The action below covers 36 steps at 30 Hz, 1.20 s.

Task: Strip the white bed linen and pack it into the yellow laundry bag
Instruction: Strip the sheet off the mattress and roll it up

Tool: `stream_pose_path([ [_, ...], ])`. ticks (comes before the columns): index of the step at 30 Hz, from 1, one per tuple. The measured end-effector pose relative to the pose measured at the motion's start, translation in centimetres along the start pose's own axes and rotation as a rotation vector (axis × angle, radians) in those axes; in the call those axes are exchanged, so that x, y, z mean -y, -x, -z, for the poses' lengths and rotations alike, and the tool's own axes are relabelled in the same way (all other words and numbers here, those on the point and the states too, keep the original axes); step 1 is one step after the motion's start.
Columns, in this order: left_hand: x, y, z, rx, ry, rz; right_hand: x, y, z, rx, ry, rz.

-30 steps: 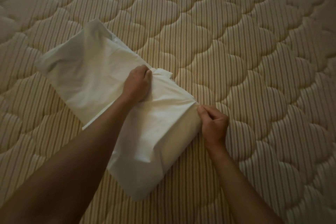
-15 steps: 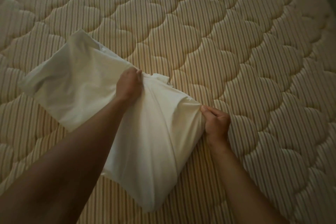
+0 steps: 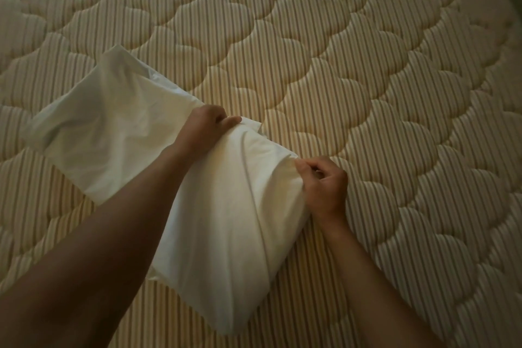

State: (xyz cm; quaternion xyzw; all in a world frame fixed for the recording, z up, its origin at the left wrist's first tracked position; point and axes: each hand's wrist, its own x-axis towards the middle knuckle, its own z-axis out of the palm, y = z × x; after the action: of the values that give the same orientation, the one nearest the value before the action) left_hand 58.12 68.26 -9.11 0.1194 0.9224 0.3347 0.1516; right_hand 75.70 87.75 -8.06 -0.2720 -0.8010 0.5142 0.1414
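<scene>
the mattress [image 3: 353,70] lies bare, its striped quilting uncovered over all that shows, so the sheet looks already stripped; whether that is true past the frame cannot be told. what remains on it is a pillow [image 3: 226,234] in its white case [image 3: 107,127], lying slantwise near the person. the left hand [image 3: 204,130] grips a bunch of the case at the pillow's far edge, fingers curled into the cloth, and the right hand [image 3: 324,186] pinches the case at the pillow's right edge, thumb and fingers closed on a fold. the part of the case out to the left looks slack and flat, as if the pillow fills only the near part, so the case seems partly drawn off, though the frame does not settle that. judged so, the step in hand is freeing the case from the pillow. still to do: pull it clear, gather the linen and pack it. the yellow bag is nowhere in view, so nothing shows how much has been packed.
</scene>
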Motion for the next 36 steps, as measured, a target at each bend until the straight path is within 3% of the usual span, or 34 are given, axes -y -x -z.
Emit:
stream_pose_path([
  [9, 0.2, 0.0, 0.0, 0.087, -0.080, -0.091, -1.3, -0.1, 0.7, -0.067, -0.099, -0.099],
  [15, 0.6, -1.4, 0.1, 0.018, -0.213, -0.204, -2.4, 0.4, 0.7, -0.164, -0.071, -0.066],
  [19, 0.4, -2.3, -1.2, 0.097, -0.203, -0.107, -3.3, 0.7, -0.1, -0.176, -0.089, -0.182],
  [22, 0.3, -1.6, -1.2, 0.073, -0.114, -0.015, -2.9, 0.9, -0.5, -0.122, -0.032, -0.231],
  [27, -0.6, 3.3, -2.0, -0.194, -0.046, 0.110, -1.3, 1.1, -0.4, 0.091, 0.146, -0.093],
  [32, -0.4, 7.5, -3.0, -0.155, -0.178, 0.156, -1.9, -0.1, 0.2, 0.222, 0.272, 0.004],
  [36, -0.6, 8.8, -3.4, -0.108, -0.258, 0.165, -2.2, 0.8, 1.7, 0.201, 0.292, 0.030],
])
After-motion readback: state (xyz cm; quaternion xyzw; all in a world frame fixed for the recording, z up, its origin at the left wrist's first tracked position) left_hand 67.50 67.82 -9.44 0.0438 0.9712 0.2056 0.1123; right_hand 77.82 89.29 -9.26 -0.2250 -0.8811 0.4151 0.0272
